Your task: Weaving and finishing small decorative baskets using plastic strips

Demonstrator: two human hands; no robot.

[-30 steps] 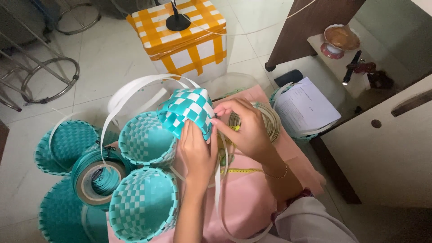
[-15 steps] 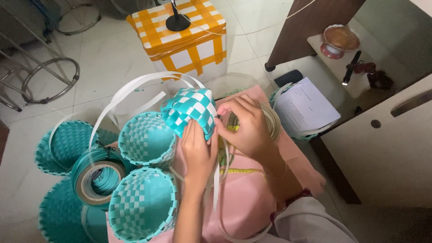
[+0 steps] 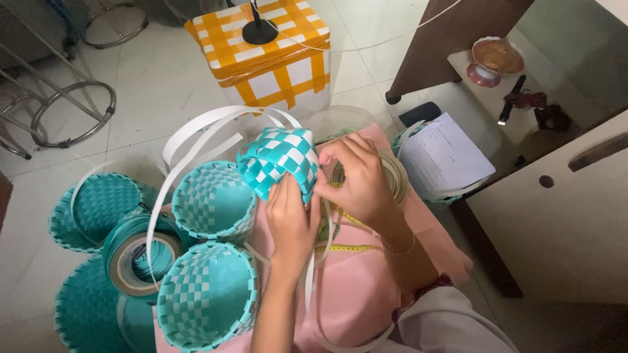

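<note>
Fingers of both hands, left hand point(image 3: 291, 219) and right hand point(image 3: 356, 180), close on the half-woven basket point(image 3: 278, 160); loosened grip could let white strips point(image 3: 196, 131) slip, unravelling the weave.

We see two finished teal woven baskets point(image 3: 212, 199) and point(image 3: 208, 294) on the floor at left, with a reel of teal strap point(image 3: 135, 257) beside them. Behind stands an orange-and-white checked box point(image 3: 275, 62) bearing a black stand base point(image 3: 260, 29). A paper sheet point(image 3: 443, 157) lies at right, near a small bowl point(image 3: 497, 59).
</note>
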